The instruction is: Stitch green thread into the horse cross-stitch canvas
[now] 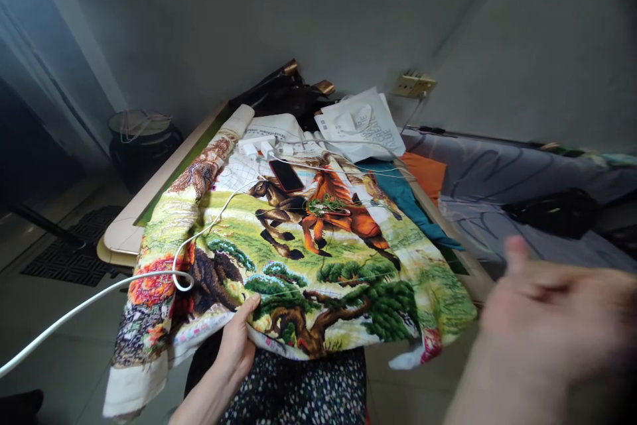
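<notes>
A large cross-stitch cloth with horses, pines and green fields lies over a small table and hangs onto my lap. My left hand grips its near edge from below, thumb on top by a stitched pine trunk. My right hand is raised at the right, blurred, thumb up and fingers loosely curled; a thin green thread runs across the cloth toward it, but I cannot tell if the fingers pinch it. A tangle of green thread sits on the orange horse.
A red-cased phone, white chargers and a white cable lie on the cloth. A white bag, dark bags, teal and orange cloths are behind. A bed stands right, a dark pot left.
</notes>
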The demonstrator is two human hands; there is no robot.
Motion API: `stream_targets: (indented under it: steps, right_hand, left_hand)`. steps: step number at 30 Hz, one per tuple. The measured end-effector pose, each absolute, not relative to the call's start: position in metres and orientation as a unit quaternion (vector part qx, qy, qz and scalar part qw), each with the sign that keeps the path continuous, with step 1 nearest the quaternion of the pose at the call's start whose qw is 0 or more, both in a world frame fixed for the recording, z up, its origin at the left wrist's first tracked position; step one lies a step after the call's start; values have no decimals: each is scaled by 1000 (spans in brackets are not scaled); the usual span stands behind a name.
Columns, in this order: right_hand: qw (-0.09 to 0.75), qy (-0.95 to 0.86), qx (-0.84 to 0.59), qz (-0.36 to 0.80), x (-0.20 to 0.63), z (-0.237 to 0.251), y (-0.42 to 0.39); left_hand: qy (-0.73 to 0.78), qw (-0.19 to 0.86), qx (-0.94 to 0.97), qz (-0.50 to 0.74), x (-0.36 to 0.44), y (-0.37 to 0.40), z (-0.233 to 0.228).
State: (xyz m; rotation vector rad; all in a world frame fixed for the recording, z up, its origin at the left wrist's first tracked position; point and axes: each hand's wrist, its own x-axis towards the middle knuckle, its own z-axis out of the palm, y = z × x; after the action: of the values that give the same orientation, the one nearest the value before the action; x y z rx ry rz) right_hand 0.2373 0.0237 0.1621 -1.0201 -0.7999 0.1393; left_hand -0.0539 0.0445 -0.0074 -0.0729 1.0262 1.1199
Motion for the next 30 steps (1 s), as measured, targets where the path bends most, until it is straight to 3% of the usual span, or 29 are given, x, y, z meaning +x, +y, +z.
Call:
stream_targets:
  steps: [2, 6, 8, 10, 18, 30]
  right_hand:
    - [792, -371, -476, 94, 201, 130, 27]
    - [570, -451, -540, 423, 108, 50, 26]
    - [463, -495, -564, 471, 77, 24, 21]
    - [410, -530, -593, 446, 61, 13, 17]
    - [402, -556, -626, 371, 53, 22, 23]
    - [403, -508, -622, 438, 55, 15, 24]
  left_hand:
    - [466, 729, -33, 500, -54, 44, -5]
    - [461, 734, -25, 498, -55, 43, -2]
    - [457, 733, -25, 504, -56, 42, -1]
    - [455, 730, -27, 509, -57, 42, -2]
    - [461, 721, -37, 515, -56, 44, -6]
    - [458, 720, -37, 519, -55, 43, -6]
